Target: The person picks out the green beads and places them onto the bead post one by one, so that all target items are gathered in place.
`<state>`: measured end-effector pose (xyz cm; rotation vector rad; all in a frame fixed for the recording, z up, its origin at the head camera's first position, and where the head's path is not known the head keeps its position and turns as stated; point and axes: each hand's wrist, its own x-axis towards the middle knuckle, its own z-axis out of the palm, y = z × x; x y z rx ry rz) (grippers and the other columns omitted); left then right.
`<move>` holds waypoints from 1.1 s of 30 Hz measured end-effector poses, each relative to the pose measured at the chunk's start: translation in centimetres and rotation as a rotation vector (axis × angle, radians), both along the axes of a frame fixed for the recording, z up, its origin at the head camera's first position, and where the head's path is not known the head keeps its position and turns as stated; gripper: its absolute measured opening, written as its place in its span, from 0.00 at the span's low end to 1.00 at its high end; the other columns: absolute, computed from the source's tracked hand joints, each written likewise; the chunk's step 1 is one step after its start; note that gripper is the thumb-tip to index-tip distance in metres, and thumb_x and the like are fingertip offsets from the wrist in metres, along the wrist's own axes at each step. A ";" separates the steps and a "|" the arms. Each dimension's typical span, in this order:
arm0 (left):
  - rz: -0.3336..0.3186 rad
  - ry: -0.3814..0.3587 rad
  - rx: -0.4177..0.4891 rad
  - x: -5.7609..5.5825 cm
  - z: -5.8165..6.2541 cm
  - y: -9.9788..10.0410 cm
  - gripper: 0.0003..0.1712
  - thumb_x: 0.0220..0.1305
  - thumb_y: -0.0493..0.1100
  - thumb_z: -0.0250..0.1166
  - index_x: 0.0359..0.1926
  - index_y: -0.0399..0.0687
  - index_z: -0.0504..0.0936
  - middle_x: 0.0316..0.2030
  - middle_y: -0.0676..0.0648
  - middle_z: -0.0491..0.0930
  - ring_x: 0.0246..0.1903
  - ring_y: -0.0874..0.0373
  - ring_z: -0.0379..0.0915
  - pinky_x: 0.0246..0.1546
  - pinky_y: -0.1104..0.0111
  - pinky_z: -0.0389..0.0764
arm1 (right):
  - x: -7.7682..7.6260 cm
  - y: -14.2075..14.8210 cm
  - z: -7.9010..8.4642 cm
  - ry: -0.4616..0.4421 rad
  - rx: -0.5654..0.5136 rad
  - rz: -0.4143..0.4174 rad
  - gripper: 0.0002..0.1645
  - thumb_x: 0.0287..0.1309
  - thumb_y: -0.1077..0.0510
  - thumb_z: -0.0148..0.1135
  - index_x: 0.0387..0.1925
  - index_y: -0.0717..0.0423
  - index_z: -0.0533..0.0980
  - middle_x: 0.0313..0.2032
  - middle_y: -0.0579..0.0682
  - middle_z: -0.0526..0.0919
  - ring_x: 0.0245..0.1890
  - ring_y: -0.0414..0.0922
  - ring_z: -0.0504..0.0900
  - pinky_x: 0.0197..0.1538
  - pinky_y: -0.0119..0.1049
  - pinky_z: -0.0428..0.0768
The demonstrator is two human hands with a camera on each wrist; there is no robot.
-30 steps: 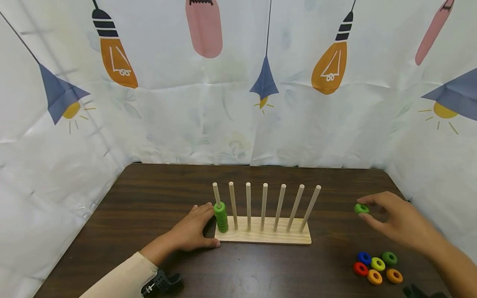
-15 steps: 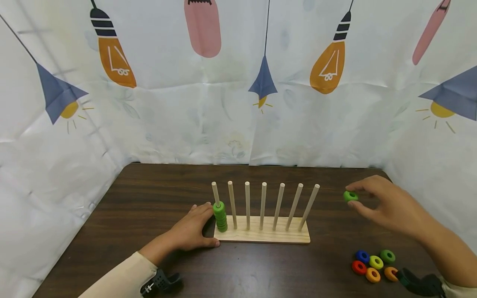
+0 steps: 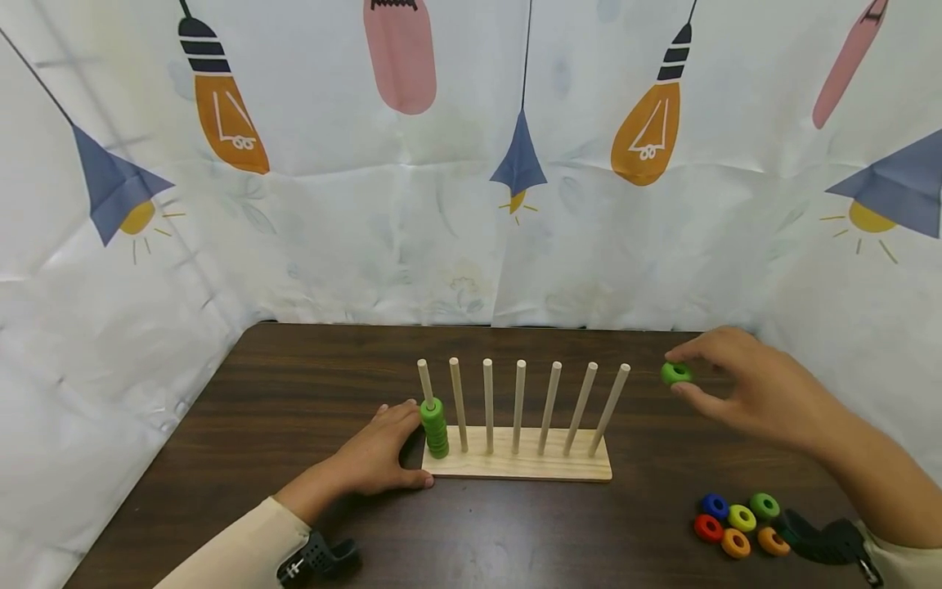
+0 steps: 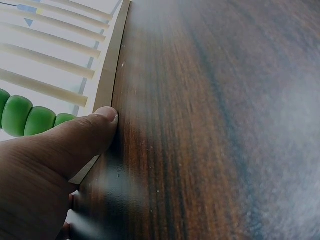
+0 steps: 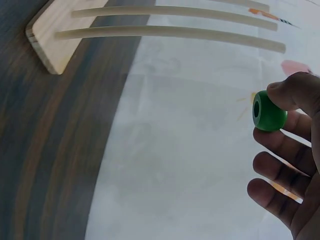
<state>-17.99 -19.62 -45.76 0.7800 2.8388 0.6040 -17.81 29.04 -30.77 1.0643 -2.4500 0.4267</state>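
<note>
A wooden peg rack (image 3: 526, 467) stands on the table, with several upright pegs in a row. Several green ring beads (image 3: 435, 429) are stacked on its leftmost peg. My left hand (image 3: 371, 454) grips the left end of the rack's base; in the left wrist view the thumb (image 4: 95, 127) lies along the base's front edge, and the other fingers are mostly hidden. Raised to the right of the rack, my right hand (image 3: 761, 393) pinches one green bead (image 5: 269, 111) between thumb and fingertips. The bead's hole faces the pegs in the right wrist view.
On the dark wooden table (image 3: 515, 540), loose beads lie at the right front: blue (image 3: 715, 505), red (image 3: 708, 528), yellow-green (image 3: 742, 518), dark green (image 3: 764, 505) and orange (image 3: 736, 543). A dark wrist strap (image 3: 817, 536) hangs near them. A printed curtain (image 3: 412, 245) closes off the back.
My right hand has lifted the green bead and carried it left, nearer the rack's rightmost peg. My left hand stays at the rack's left end.
</note>
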 end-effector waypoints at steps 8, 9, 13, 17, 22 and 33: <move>-0.007 -0.005 0.011 -0.1 0.0 0.0 0.49 0.53 0.64 0.78 0.69 0.44 0.72 0.72 0.32 0.63 0.73 0.36 0.55 0.72 0.38 0.51 | -0.2 -1.1 1.1 0.005 0.018 0.008 0.28 0.38 0.63 0.83 0.46 0.47 0.84 0.43 0.33 0.82 0.40 0.34 0.78 0.44 0.24 0.75; -0.006 -0.007 0.010 -0.1 0.0 0.0 0.49 0.53 0.64 0.78 0.69 0.44 0.72 0.72 0.32 0.63 0.74 0.36 0.55 0.73 0.38 0.50 | -0.2 -1.2 1.2 0.006 0.018 0.011 0.28 0.40 0.62 0.83 0.46 0.47 0.84 0.43 0.33 0.82 0.40 0.34 0.78 0.44 0.25 0.75; -0.007 -0.011 0.011 -0.1 0.0 0.0 0.49 0.53 0.64 0.78 0.70 0.45 0.72 0.72 0.33 0.63 0.74 0.36 0.55 0.73 0.38 0.50 | -0.3 -1.7 1.6 0.004 0.005 0.040 0.22 0.49 0.55 0.81 0.47 0.47 0.84 0.44 0.32 0.82 0.42 0.33 0.78 0.45 0.25 0.76; -0.004 -0.009 0.015 -0.1 0.0 0.0 0.50 0.53 0.64 0.78 0.70 0.44 0.71 0.72 0.33 0.64 0.74 0.37 0.54 0.73 0.38 0.50 | -0.5 -2.4 2.0 0.006 -0.017 0.078 0.20 0.64 0.39 0.69 0.49 0.46 0.84 0.44 0.33 0.82 0.43 0.35 0.79 0.47 0.25 0.75; -0.007 -0.007 0.020 0.0 0.1 0.0 0.51 0.53 0.64 0.78 0.70 0.44 0.71 0.72 0.34 0.64 0.74 0.37 0.54 0.73 0.38 0.50 | -0.6 -3.1 2.3 0.011 -0.040 0.118 0.23 0.67 0.35 0.62 0.49 0.47 0.84 0.43 0.34 0.83 0.44 0.39 0.80 0.49 0.25 0.75; -0.009 -0.003 0.022 0.0 0.0 0.0 0.50 0.53 0.64 0.78 0.70 0.44 0.71 0.72 0.35 0.65 0.74 0.38 0.54 0.72 0.37 0.51 | -0.7 -4.3 2.9 0.017 -0.056 0.128 0.28 0.69 0.31 0.52 0.48 0.45 0.84 0.43 0.33 0.83 0.44 0.39 0.80 0.50 0.24 0.74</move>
